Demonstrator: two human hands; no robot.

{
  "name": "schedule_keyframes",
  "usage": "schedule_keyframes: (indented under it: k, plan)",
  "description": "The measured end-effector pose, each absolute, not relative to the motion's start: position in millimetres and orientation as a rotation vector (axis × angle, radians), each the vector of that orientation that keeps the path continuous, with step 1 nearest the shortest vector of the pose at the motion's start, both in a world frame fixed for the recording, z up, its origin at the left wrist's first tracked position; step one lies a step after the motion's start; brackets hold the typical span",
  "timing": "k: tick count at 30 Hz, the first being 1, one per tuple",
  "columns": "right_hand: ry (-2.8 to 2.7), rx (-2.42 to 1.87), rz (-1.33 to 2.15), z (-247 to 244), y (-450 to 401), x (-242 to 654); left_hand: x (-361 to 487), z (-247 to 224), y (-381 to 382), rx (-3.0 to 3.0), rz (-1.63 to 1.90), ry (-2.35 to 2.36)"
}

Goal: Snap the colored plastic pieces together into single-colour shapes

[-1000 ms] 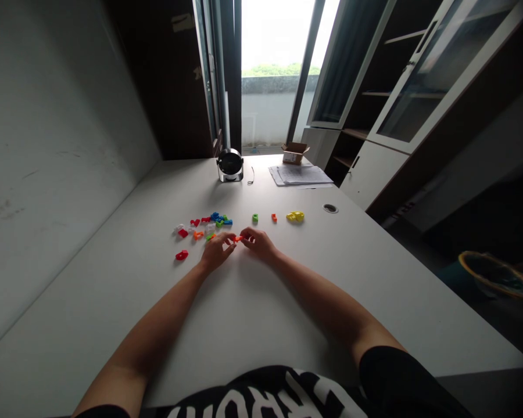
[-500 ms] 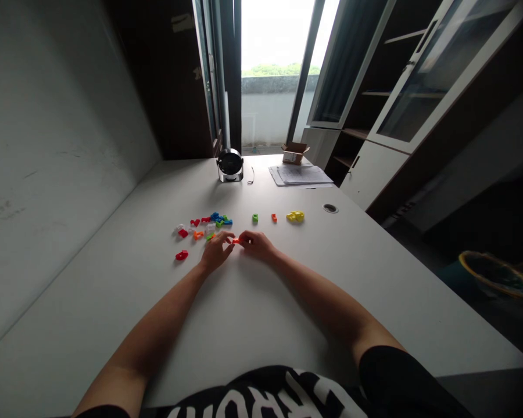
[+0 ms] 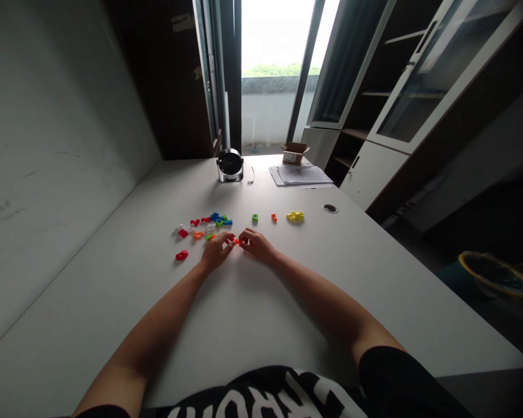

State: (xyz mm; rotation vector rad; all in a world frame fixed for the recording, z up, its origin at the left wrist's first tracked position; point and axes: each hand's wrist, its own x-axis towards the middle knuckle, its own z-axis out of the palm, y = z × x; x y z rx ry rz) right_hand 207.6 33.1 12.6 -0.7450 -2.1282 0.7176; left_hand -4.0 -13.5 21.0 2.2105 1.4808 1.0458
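Observation:
Between my fingertips is a small orange-red plastic block, held just above or on the white table; its exact shape is partly hidden. My left hand pinches it from the left, and my right hand grips it from the right. Beside my left hand lie a green-and-orange piece and an orange piece. A red piece sits farther left. Beyond the hands are a blue cluster, a green block, an orange block and a group of yellow blocks.
A round black device on a stand is at the table's far side, with a short cord beside it. Papers and an open cardboard box are at the back right. A cable hole pierces the tabletop.
The fingers of both hands have shifted slightly around the orange-red block, and it shows at a different angle between them. The other blocks lie where they were.

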Motion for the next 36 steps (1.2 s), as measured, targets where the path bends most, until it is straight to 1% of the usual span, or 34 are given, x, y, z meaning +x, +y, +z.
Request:
schedule_keyframes:
  k: [12,25,36]
  plan:
    - [-2.115,-0.912,0.776,12.2,31.0,207.8,-2.6,21.9,-15.5,2.288,1.136,1.413]
    - [-2.036,-0.857,0.851,14.8,31.8,208.1,-1.4,24.3,-17.3,2.268,1.146,1.370]
    - [-2.046,-0.911,0.792,13.2,31.7,207.3,-0.6,23.5,-16.4,2.278,1.140,1.357]
